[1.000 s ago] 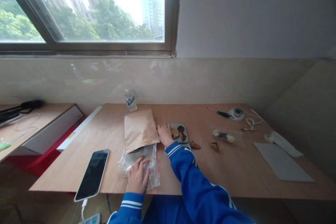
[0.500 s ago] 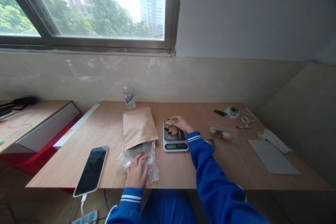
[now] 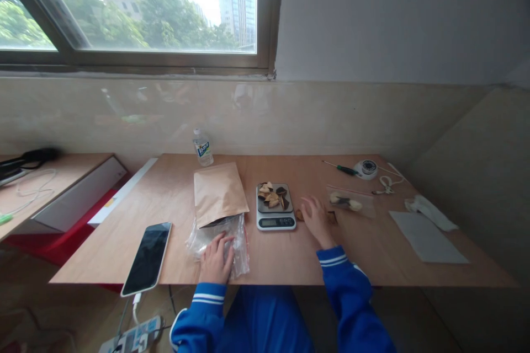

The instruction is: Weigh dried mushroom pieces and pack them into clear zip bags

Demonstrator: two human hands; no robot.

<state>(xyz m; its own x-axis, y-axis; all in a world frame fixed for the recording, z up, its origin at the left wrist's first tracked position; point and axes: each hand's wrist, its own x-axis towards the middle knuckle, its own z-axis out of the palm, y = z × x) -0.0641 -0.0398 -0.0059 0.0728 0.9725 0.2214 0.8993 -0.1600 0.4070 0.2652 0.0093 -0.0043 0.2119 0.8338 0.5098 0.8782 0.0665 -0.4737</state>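
My left hand (image 3: pixel 216 261) lies flat, fingers apart, on a pile of clear plastic bags (image 3: pixel 219 240) at the table's near edge. A brown paper pouch (image 3: pixel 218 193) rests on the far end of those bags. A small digital scale (image 3: pixel 275 207) carries several tan and dark dried pieces (image 3: pixel 272 195). My right hand (image 3: pixel 316 220) hovers low over the table just right of the scale, fingers loosely spread, above loose pieces that it mostly hides. A clear bag with pieces inside (image 3: pixel 348 202) lies further right.
A phone (image 3: pixel 147 258) lies at the near left edge with a cable hanging down. A water bottle (image 3: pixel 202 148) stands at the back. A screwdriver (image 3: pixel 340 167), a round tape reel (image 3: pixel 366 167), a white cloth (image 3: pixel 431 213) and a grey sheet (image 3: pixel 426 237) occupy the right side.
My right hand has left the scale's pan and moved right and nearer, down to the table beside the scale. My left hand stays on the plastic bags.
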